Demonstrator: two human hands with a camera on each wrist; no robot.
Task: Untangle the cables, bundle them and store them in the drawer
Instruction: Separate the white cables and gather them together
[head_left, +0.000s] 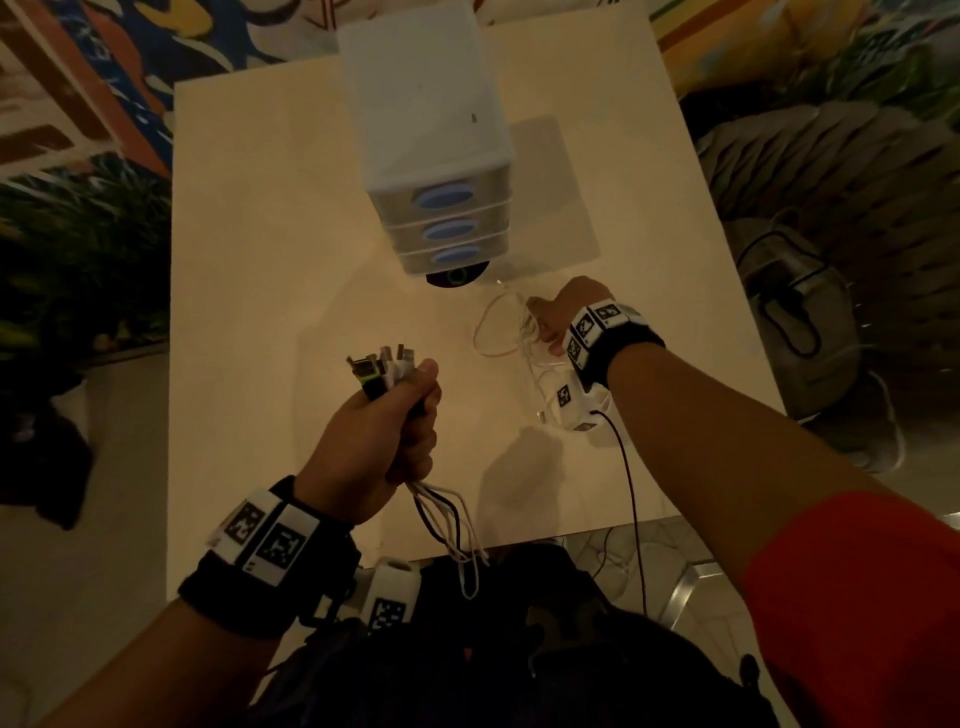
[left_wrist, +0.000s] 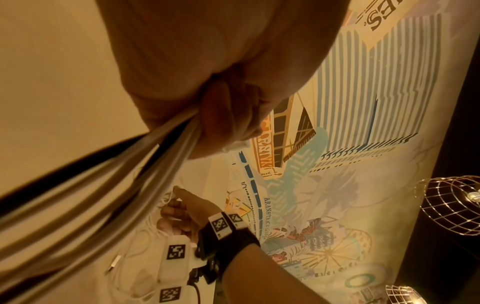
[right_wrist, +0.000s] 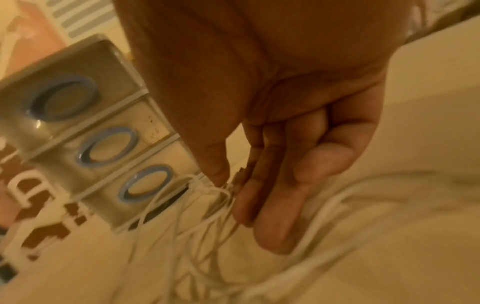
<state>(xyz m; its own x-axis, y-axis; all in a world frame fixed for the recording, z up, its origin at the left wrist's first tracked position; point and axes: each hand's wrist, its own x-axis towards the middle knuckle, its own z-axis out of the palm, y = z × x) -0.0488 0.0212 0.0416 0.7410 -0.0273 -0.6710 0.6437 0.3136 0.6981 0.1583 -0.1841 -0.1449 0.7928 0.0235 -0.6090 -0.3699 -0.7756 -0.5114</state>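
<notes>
The left hand (head_left: 384, 436), low and left of the middle in the head view, is curled tight round a bunch of cables (head_left: 387, 371); the plug ends stick up out of the top of the fist, all side by side, and the long tails (head_left: 452, 525) hang down below it past the near edge of the surface (head_left: 270, 270); holding them by the plugs likely keeps the sorted ones lined up and out of the way.

The right hand (head_left: 558, 312), to the right of the middle, reaches down to the loose white cables (head_left: 498, 327) that lie in loops on the surface; in the right wrist view its thumb and fingertips (right_wrist: 221, 174) pinch a few thin white strands (right_wrist: 207, 189), while the other fingers bend loosely; it seems to be picking out one more cable to add to the bunch.

Just past the loops, in the upper middle, stands the small drawer unit (head_left: 441, 208) with three drawers and blue ring handles; all three look closed, so nothing is stored yet; a dark round thing (head_left: 457, 275) peeks out under its front.
</notes>
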